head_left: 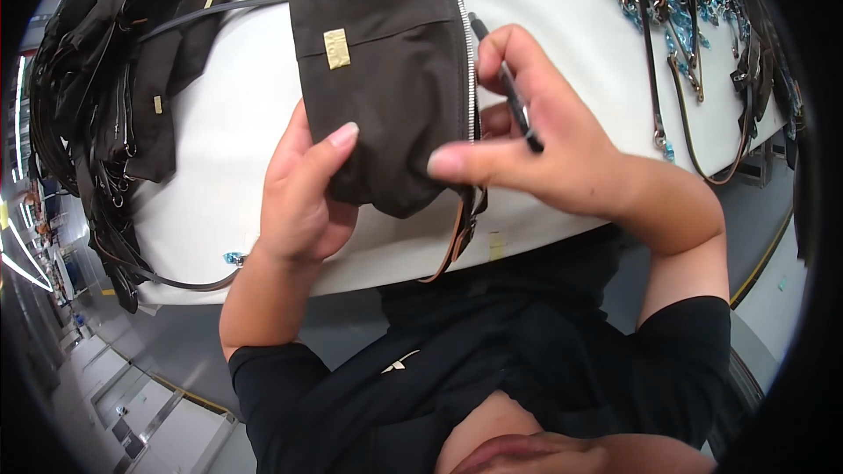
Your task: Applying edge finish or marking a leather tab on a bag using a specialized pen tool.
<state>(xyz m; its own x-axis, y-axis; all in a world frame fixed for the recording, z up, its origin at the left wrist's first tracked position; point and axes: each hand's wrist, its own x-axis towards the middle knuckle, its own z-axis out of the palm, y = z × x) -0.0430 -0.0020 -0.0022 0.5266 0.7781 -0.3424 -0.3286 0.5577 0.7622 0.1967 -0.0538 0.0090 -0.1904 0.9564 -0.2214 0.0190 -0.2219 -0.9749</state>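
A dark brown fabric bag (pixel 386 96) with a white-toothed zipper (pixel 468 61) along its right edge is held up over the white table. A small piece of yellowish tape (pixel 337 48) sticks to its face. My left hand (pixel 307 184) grips the bag's lower left side, thumb on the front and fingers behind. My right hand (pixel 544 123) is closed round a slim black pen (pixel 516 101), which slants across the fingers. The right thumb presses on the bag's front near the zipper, and the other fingers are partly hidden behind its edge. A brown leather strap (pixel 458 233) hangs below.
Dark bags (pixel 158 79) are heaped along the left of the white table (pixel 228 123), with straps trailing. At the far right lies a pile of dark straps (pixel 650 44) whose metal clasps wear blue wrapping. Another blue-wrapped clasp (pixel 234 258) rests near the front edge.
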